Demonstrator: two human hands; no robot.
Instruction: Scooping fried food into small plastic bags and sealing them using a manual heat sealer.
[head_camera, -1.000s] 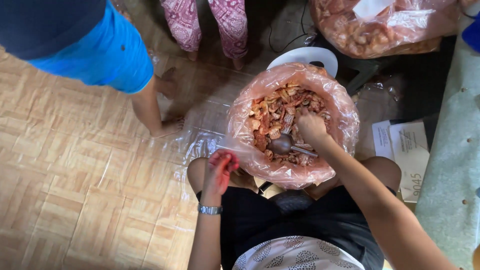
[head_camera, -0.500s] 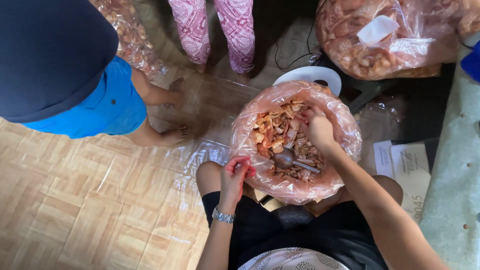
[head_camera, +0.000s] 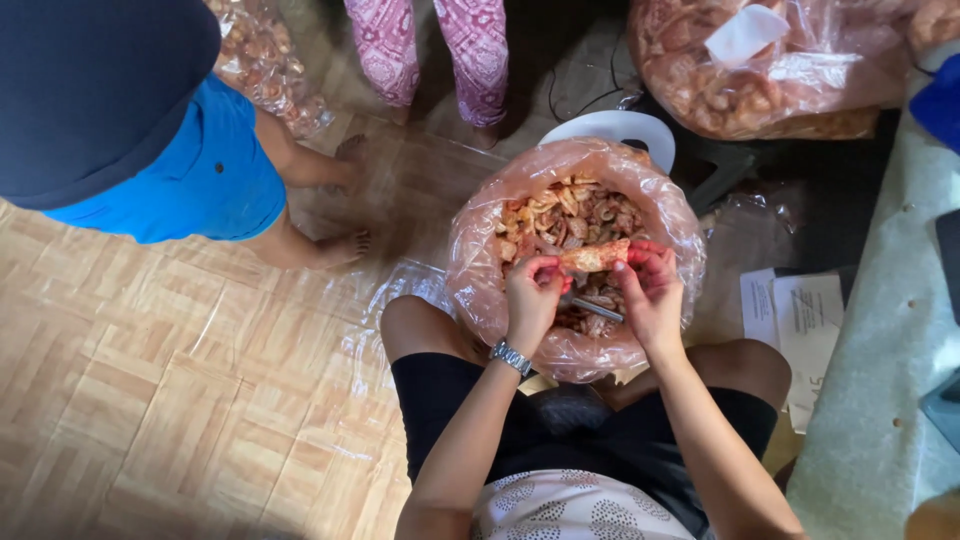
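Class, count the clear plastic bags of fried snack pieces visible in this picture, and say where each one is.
3. One open bag sits between the person's knees, under both hands. A second bag lies top right. A third bag lies top left, behind the bystander in blue shorts; others may be hidden.

the hands hid most of the scoop (head_camera: 597, 311); the top edge cut off the far bag (head_camera: 770, 70).

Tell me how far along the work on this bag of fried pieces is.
Done: nothing visibly sorted out. In hand: left hand and right hand hold one long fried piece between them above the open pink bag. Left: the bag looks quite full, and a metal scoop lies in it.
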